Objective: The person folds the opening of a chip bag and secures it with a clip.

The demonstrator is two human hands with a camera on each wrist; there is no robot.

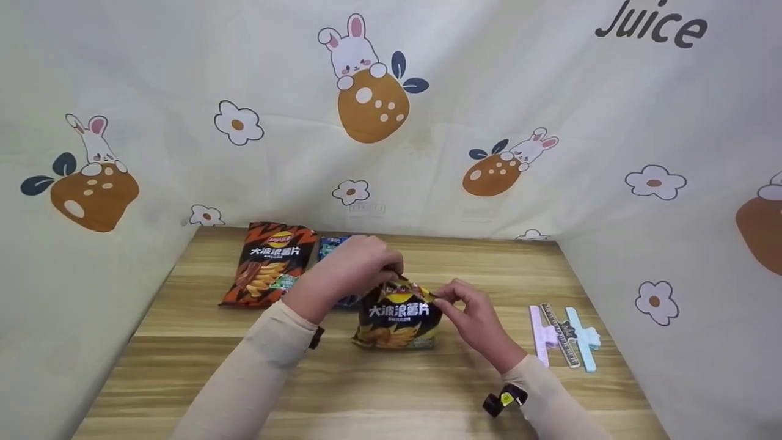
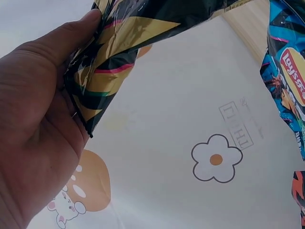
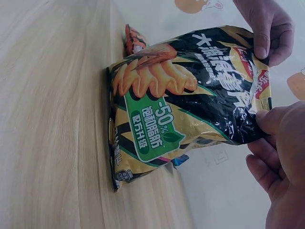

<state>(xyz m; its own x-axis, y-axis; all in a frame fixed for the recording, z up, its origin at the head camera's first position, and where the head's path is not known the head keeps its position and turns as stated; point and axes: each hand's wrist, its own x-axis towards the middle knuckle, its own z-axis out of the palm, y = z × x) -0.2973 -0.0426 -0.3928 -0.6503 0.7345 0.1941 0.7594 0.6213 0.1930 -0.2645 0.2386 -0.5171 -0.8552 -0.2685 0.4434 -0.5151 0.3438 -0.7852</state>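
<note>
1. Black-and-gold chip bag (image 1: 400, 327): upright near the middle of the table (image 1: 366, 397), printed front toward the head camera, bottom at the tabletop, top edge held in both hands.
2. Left hand (image 1: 351, 269): grip clamped on the bag's top edge at its left end; thumb on the front face in the right wrist view.
3. Right hand (image 1: 479, 311): grip pinched on the same edge at the right end, thumb in front, fingers behind.
4. Red-and-black chip bag (image 1: 275, 263): farther back and left, lying face up. Blue bag (image 1: 333, 243) just beside it, partly hidden by the left hand.
5. Right side of table: purple clip (image 1: 537, 333), clear clip (image 1: 561, 336), light-blue clip (image 1: 583, 342), side by side.
6. Behind: pale cloth (image 1: 287, 171) printed with rabbits and flowers.
</note>
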